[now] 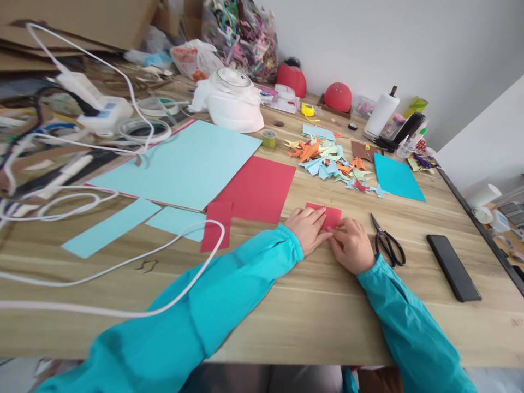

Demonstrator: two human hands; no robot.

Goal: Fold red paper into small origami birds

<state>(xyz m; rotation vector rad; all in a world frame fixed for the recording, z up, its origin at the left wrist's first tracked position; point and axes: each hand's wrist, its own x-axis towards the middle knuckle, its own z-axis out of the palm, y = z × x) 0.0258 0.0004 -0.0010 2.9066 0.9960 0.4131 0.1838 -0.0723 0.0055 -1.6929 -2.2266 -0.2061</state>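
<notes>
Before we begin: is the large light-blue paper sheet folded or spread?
Spread: the large light-blue paper sheet lies flat, broad face up, no fold visible.

No legible txt; dark squiggle (147, 266) on tabletop (295, 327), poss. writing, unclear.

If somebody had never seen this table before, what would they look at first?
Probably the bright turquoise sleeves, reaching in from the bottom of the picture to the left hand and right hand, which are on a small red paper. Next might be the colourful heap of folded paper pieces beyond the hands. The big pale blue sheet, over to the left, stands out too.
</notes>
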